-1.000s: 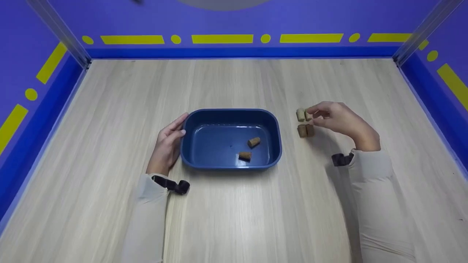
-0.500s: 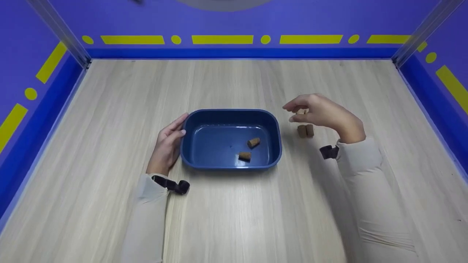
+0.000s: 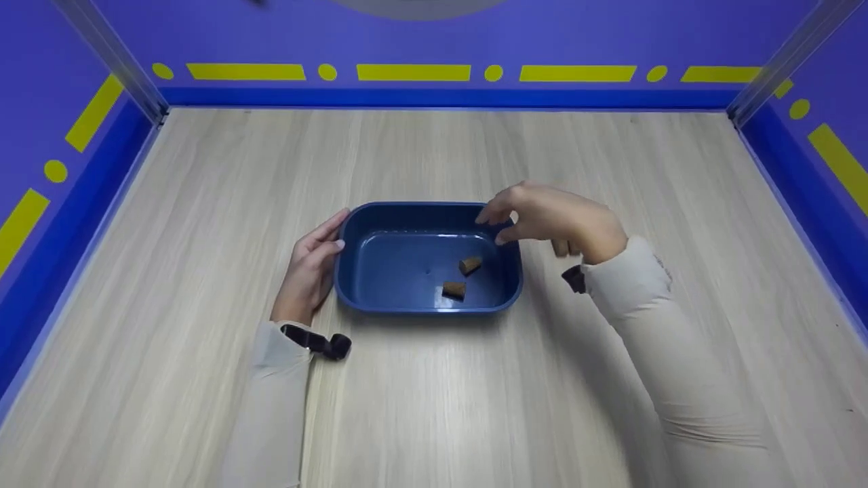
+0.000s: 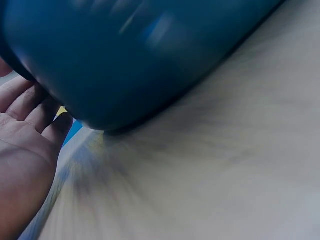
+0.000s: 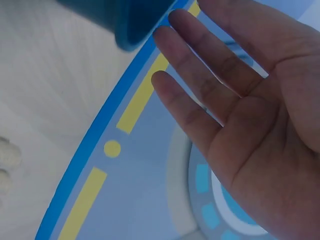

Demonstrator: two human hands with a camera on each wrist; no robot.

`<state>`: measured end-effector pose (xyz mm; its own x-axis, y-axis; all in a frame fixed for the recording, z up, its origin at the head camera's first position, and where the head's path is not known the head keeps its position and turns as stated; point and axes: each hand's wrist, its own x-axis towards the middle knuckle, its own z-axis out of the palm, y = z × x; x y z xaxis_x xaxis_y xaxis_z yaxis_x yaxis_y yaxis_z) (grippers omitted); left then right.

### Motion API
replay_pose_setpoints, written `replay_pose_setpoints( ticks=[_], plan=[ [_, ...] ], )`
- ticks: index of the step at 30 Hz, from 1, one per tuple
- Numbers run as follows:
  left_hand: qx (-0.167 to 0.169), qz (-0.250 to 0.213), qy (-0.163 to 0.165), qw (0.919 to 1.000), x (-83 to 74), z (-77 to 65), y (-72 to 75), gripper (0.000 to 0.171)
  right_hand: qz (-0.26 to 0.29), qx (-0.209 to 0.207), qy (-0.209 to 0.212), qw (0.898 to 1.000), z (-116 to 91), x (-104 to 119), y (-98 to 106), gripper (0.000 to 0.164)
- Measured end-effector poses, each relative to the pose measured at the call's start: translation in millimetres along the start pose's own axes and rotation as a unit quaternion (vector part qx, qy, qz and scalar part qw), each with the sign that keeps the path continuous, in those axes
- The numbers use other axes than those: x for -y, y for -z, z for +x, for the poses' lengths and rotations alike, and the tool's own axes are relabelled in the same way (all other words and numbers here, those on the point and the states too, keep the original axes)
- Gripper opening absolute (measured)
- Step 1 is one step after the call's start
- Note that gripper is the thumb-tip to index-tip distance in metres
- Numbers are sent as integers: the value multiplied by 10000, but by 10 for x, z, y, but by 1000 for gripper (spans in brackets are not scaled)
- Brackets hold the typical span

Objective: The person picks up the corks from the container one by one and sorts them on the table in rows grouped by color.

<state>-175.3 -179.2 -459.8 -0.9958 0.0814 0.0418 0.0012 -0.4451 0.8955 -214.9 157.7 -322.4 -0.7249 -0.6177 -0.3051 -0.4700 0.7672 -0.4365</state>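
A dark blue plastic tub (image 3: 407,309) sits mid-table with two brown corks, an upper one (image 3: 469,265) and a lower one (image 3: 454,290), lying in its right half. My left hand (image 3: 306,274) rests against the tub's left wall, fingers fairly straight along the outside and thumb tip at the rim. Over the right rim reaches my right hand (image 3: 553,217), its thumb and index finger apart with nothing visible between them. Three of its fingers appear straight in the right wrist view. Another cork (image 3: 560,247) stands right of the tub, partly hidden beneath that hand.
Pale corks (image 5: 7,152) show at the left edge of the right wrist view. Blue panels (image 3: 420,47) with yellow marks border the wooden table (image 3: 434,407) at the back and both sides. Each wrist wears a black camera, the left one (image 3: 337,346) beside the tub.
My right hand has moved left from the corks on the table to above the tub's right end, its fingers parting on the way. The left hand and tub have stayed put.
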Motion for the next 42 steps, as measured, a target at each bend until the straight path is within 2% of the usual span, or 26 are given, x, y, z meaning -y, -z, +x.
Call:
replay_pose_setpoints(
  ticks=[2, 9, 18, 27, 32, 42],
  plan=[
    [-22, 3, -12, 10000, 3, -2, -2, 56, -324, -21, 361, 9988, 73, 31, -26, 39],
    [11, -32, -93, 10000, 13, -2, -3, 55, -446, 448, 467, 9969, 236, 151, -68, 40],
    [48, -51, -63, 10000, 7, 5, 8, 56, -397, 808, 65, 9959, 402, 256, -149, 45],
    [74, -62, -66, 9999, 8, 7, 9, 57, -331, 1177, -293, 9921, 540, 279, -204, 37],
    [73, -74, -81, 9999, 4, 3, 6, 57, -205, 1385, -569, 9885, 605, 285, -203, 39],
    [19, -41, -41, 10000, 20, 11, 7, 56, -373, 1679, -926, 9807, 722, 277, -267, 37]
  ],
)
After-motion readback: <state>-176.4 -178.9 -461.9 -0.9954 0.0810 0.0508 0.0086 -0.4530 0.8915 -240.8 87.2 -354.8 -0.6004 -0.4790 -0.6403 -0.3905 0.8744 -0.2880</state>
